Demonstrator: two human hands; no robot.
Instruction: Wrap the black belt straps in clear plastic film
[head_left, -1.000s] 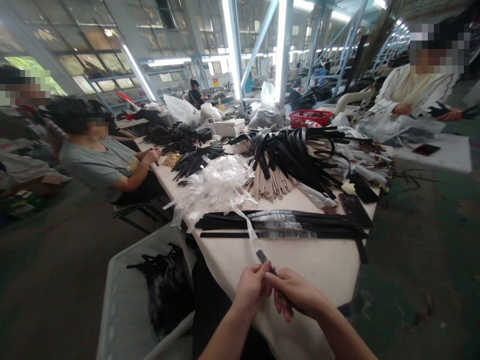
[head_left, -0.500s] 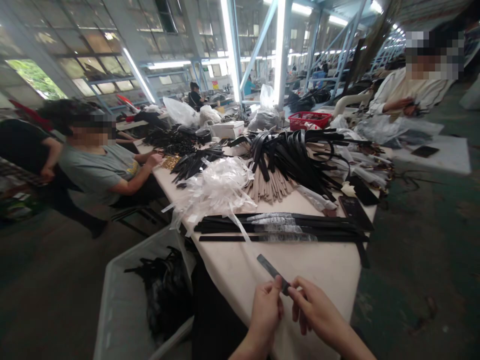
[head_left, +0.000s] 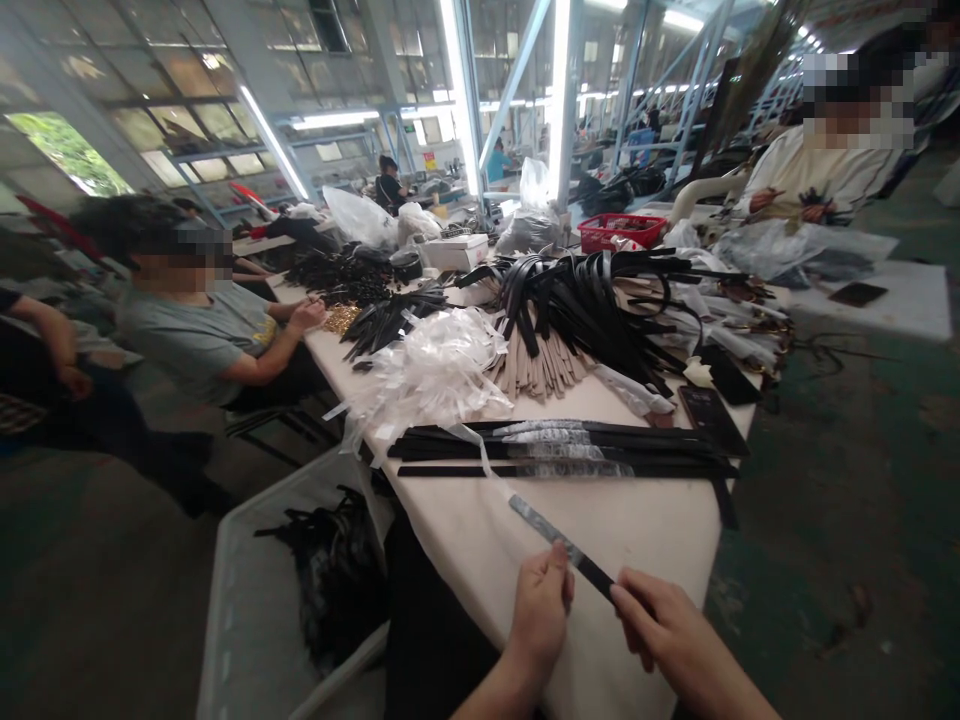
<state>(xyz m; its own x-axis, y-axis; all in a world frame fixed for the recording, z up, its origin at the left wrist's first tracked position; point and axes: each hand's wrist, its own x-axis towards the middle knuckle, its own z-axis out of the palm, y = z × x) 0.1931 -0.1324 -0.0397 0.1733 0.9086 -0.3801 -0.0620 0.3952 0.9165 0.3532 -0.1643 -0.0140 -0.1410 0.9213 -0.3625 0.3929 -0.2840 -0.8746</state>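
Note:
My left hand (head_left: pixel 541 612) pinches the near end of a clear plastic sleeve (head_left: pixel 534 520) that covers a black strap (head_left: pixel 592 572). My right hand (head_left: pixel 661 628) grips the bare end of the same strap, just right of the left hand, over the front edge of the white table (head_left: pixel 660 525). The sleeve's free tail trails back toward a heap of clear plastic sleeves (head_left: pixel 435 370). A row of sleeved black straps (head_left: pixel 562 450) lies across the table beyond my hands.
A big pile of black and tan straps (head_left: pixel 585 310) fills the table's middle. A white bin (head_left: pixel 255 610) with black straps stands at the lower left. A person in a grey shirt (head_left: pixel 202 335) sits left; another person in white (head_left: pixel 817 175) works at the far right.
My right hand has slid right along the strap, away from the left hand. More of the strap is now inside the sleeve, and both hands sit lower in view.

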